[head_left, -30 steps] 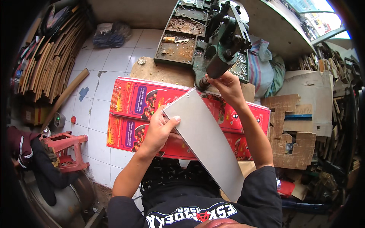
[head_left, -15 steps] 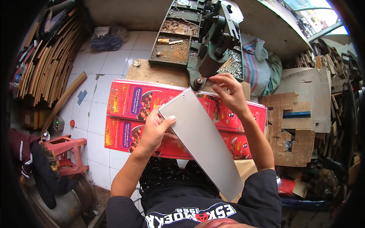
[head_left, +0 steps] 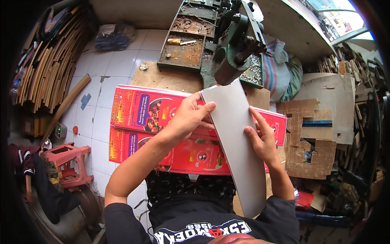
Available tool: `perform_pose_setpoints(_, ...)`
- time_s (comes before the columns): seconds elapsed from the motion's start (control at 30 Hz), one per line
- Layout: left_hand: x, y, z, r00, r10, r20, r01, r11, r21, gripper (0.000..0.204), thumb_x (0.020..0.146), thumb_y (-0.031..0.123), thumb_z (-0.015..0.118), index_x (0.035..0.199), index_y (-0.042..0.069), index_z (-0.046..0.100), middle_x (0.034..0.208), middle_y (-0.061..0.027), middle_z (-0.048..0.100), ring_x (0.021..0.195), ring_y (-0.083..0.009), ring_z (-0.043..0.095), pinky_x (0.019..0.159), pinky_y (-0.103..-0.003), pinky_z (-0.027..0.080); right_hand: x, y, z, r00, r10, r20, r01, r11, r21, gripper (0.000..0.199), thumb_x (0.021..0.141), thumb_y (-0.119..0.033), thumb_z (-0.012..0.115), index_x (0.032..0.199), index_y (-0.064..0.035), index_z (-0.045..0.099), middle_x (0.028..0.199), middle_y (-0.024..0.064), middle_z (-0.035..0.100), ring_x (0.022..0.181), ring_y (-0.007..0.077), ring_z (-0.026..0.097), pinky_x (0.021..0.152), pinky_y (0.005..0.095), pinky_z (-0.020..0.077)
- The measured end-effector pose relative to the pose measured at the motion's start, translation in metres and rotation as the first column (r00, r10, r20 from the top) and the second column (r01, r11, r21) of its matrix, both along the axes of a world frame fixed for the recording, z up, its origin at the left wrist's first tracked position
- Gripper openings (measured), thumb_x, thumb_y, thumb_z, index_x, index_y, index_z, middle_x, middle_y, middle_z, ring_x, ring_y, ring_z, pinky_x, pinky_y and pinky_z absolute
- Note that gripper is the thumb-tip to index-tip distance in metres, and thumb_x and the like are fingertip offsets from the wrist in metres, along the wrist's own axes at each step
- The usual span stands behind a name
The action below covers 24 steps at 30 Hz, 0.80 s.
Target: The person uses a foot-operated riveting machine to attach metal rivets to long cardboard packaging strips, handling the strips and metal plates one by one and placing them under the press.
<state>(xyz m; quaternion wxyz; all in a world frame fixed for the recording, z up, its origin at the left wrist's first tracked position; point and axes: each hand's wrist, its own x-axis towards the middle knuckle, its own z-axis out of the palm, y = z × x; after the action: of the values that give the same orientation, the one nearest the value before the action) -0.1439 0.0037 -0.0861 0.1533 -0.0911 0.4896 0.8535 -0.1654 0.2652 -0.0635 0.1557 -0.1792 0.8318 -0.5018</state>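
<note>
A long grey panel point(head_left: 239, 142) slants from the green eyelet press point(head_left: 228, 72) down toward my lap. Its far end is beneath the press head, which hides the corner there. Gripping the panel's left edge, my left hand point(head_left: 191, 116) has its thumb on top and fingers underneath. On the opposite edge my right hand point(head_left: 263, 138) pinches with thumb and fingers. Under the panel, two stacks of red printed panels, a far one point(head_left: 130, 106) and a near one point(head_left: 126, 144), lie side by side on the wooden work surface.
Left of the press is a compartmented metal tray point(head_left: 183, 51) with scattered small bits; right of it, a tray of small shiny rings point(head_left: 254, 69). A red plastic stool point(head_left: 67, 152) stands left, near another person's dark sleeve point(head_left: 27, 162). Cut cardboard point(head_left: 300, 150) lies right.
The grey panel has shifted right, its far end now under the press head. My right hand has come down from the press onto the panel's right edge; my left hand moved right with it.
</note>
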Motion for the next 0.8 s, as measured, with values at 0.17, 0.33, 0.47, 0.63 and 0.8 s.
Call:
perform_pose_setpoints(0.17, -0.012, 0.002, -0.007, 1.000, -0.002, -0.015, 0.003, 1.000, 0.020, 0.040, 0.101, 0.017, 0.057, 0.135, 0.001, 0.045, 0.109, -0.0116, 0.069, 0.088, -0.0195, 0.073, 0.070, -0.031, 0.064, -0.012, 0.000, -0.003, 0.998, -0.051, -0.026, 0.051, 0.999, 0.018, 0.058, 0.095, -0.007, 0.066, 0.149, -0.0056, 0.044, 0.117, 0.0179, 0.070, 0.092, 0.0120, 0.066, 0.080, 0.0285, 0.0537)
perform_pose_setpoints(0.33, -0.009, 0.001, -0.010, 0.999, 0.024, -0.032, -0.023, 0.999, 0.040, 0.040, 0.101, 0.017, 0.057, 0.135, 0.001, 0.045, 0.106, -0.0131, 0.070, 0.087, -0.0210, 0.073, 0.071, -0.032, 0.064, -0.013, -0.001, -0.003, 0.997, -0.064, 0.031, 0.063, 0.997, 0.049, 0.059, 0.094, -0.007, 0.066, 0.149, -0.0053, 0.045, 0.121, 0.0179, 0.070, 0.091, 0.0106, 0.066, 0.081, 0.0274, 0.0531)
perform_pose_setpoints(0.47, -0.011, 0.001, -0.010, 1.000, 0.010, -0.026, -0.009, 0.999, 0.043, 0.039, 0.102, 0.017, 0.056, 0.135, 0.000, 0.044, 0.105, -0.0146, 0.070, 0.086, -0.0217, 0.073, 0.072, -0.032, 0.064, -0.013, -0.001, -0.001, 0.998, -0.067, -0.011, 0.068, 0.996, 0.065, 0.059, 0.094, -0.008, 0.067, 0.148, -0.0043, 0.045, 0.120, 0.0183, 0.070, 0.090, 0.0104, 0.066, 0.081, 0.0272, 0.0529)
perform_pose_setpoints(0.63, -0.011, 0.002, -0.013, 1.000, 0.018, -0.025, -0.016, 0.998, 0.061, 0.037, 0.102, 0.016, 0.055, 0.134, 0.000, 0.045, 0.104, -0.0151, 0.070, 0.086, -0.0221, 0.073, 0.071, -0.032, 0.064, -0.014, 0.000, -0.001, 0.995, -0.084, 0.051, 0.079, 0.991, 0.109, 0.058, 0.094, -0.009, 0.067, 0.147, -0.0021, 0.045, 0.128, 0.0190, 0.066, 0.099, 0.0120, 0.066, 0.085, 0.0271, 0.0524)
perform_pose_setpoints(0.8, -0.010, 0.003, -0.008, 0.999, 0.025, -0.048, -0.023, 0.998, 0.053, 0.029, 0.103, 0.012, 0.052, 0.128, 0.000, 0.046, 0.097, -0.0160, 0.071, 0.086, -0.0236, 0.073, 0.071, -0.033, 0.064, -0.012, 0.001, -0.003, 0.997, -0.071, 0.019, 0.070, 0.995, 0.065, 0.057, 0.094, -0.009, 0.067, 0.147, -0.0013, 0.046, 0.134, 0.0197, 0.062, 0.107, 0.0132, 0.064, 0.088, 0.0269, 0.0517)
